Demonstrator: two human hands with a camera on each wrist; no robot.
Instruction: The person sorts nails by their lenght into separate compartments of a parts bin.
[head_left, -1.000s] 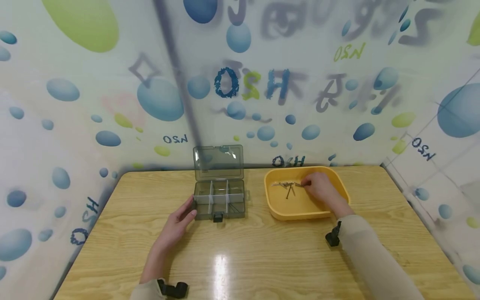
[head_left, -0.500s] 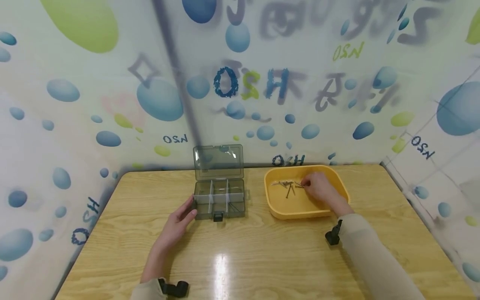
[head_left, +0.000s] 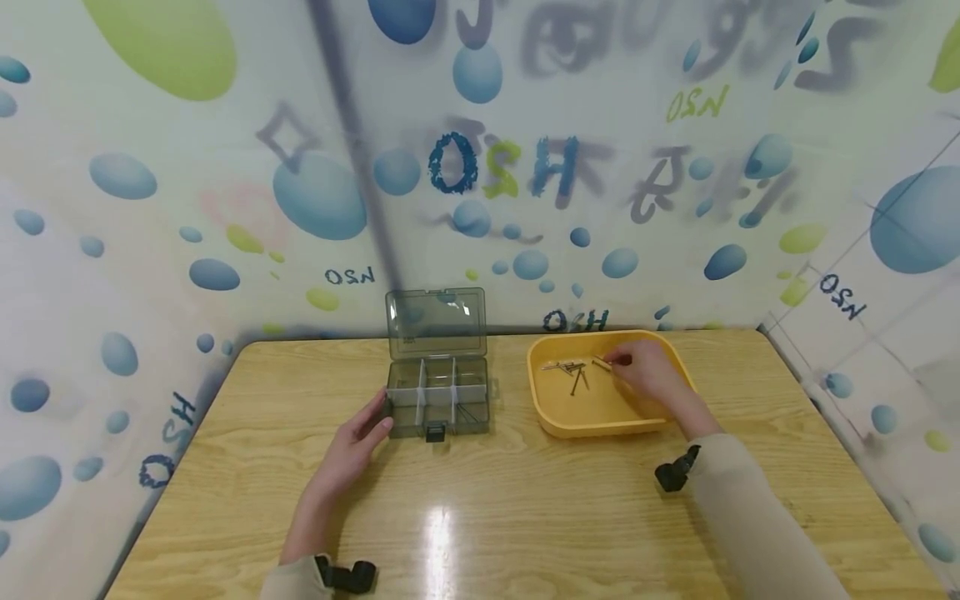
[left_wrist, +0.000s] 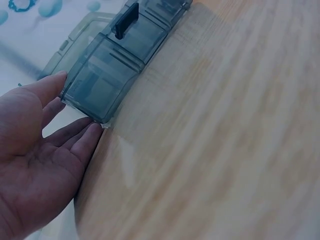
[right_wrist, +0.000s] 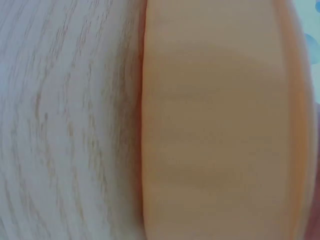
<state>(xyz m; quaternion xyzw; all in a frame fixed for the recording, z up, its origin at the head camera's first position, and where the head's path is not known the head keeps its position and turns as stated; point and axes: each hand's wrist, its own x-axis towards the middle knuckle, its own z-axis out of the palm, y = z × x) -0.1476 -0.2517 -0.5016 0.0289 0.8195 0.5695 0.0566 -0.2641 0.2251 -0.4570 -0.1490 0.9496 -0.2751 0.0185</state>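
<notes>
My left hand [head_left: 356, 442] rests its fingertips on the left side of a smoky clear compartment box [head_left: 405, 432], whose lid [head_left: 437, 325] stands up at the back. Seen from the left wrist, the thumb lies along one edge of the box [left_wrist: 95, 92] and the other fingertips meet its lower corner. Over the yellow tray [head_left: 592, 432], my right hand [head_left: 647, 371] pinches a screw [head_left: 602, 364] that sticks out left of the fingertips. Several loose screws [head_left: 573, 367] lie on the tray floor. The right wrist view is mostly filled by the tray's outer wall [right_wrist: 215, 120].
Dividers split the box into several compartments; thin dark pieces [head_left: 468, 412] lie in the front right one. A latch [head_left: 436, 432] sticks out at its front. Behind the wooden table [head_left: 525, 517] rises a patterned wall [head_left: 300, 275].
My right hand has drawn slightly up and to the right inside the tray, and the screw at its fingertips now shows more plainly. The left hand stays at the box.
</notes>
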